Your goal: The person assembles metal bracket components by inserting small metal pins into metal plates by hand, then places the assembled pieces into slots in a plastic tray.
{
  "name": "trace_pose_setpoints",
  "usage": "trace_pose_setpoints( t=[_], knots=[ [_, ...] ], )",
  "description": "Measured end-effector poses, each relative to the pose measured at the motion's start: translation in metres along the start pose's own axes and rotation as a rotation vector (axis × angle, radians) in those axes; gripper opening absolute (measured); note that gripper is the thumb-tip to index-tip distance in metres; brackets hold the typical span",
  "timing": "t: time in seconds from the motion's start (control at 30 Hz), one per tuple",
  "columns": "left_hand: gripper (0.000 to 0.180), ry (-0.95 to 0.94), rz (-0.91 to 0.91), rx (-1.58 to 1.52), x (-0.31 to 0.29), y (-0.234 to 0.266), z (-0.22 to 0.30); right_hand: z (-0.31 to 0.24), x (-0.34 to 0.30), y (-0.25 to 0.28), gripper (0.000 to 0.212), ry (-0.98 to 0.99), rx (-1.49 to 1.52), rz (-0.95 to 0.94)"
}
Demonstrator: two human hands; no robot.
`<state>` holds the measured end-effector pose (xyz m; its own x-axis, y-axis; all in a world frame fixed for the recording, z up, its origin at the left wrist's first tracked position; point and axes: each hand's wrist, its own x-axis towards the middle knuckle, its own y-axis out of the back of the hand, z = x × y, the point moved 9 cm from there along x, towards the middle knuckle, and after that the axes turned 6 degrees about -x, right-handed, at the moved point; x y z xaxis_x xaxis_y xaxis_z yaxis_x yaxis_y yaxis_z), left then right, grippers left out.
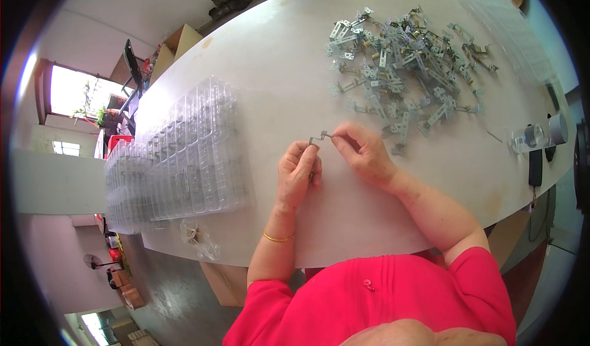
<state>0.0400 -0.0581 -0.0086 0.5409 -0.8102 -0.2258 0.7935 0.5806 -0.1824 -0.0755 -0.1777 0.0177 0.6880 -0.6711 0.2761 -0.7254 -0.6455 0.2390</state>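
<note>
A small bent metal bracket (316,139) spans the gap between my two hands above the table. My left hand (297,171) is closed round its lower end, thumb on top, and part of the metal shows below the fingers. With thumb and forefinger, my right hand (364,152) pinches the bracket's other end. Beyond my right hand lies a loose heap of similar metal brackets (402,63), some with brass-coloured parts. To the left of my left hand stand stacked clear plastic trays (212,155) with many compartments; some metal parts show dimly through them.
A clear plastic bag (198,238) lies at the near left edge of the white table (279,69). On the right are a clear bottle (530,139), a black phone-like object (535,168) and a thin rod (494,137). More clear trays (498,32) lie along the far right edge.
</note>
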Motion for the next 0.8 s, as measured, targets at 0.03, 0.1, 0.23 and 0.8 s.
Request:
trace_pose_setpoints(
  t=[0.03,0.1,0.23,0.8],
  knots=[
    [0.019,-0.002,0.001,-0.002,0.0,0.0,-0.001,-0.001,0.0,0.001,0.005,0.002,-0.001,-0.002],
    [0.015,-0.091,0.054,0.115,-0.002,0.005,0.004,-0.006,-0.001,0.001,0.006,0.02,-0.058,-0.003],
    [0.012,-0.236,0.033,0.309,-0.004,0.002,0.007,-0.006,-0.004,-0.003,0.01,0.078,-0.094,-0.023],
    [0.01,-0.46,-0.032,0.615,-0.012,-0.01,0.014,-0.005,-0.004,-0.002,0.007,0.103,-0.005,0.033]
  ],
)
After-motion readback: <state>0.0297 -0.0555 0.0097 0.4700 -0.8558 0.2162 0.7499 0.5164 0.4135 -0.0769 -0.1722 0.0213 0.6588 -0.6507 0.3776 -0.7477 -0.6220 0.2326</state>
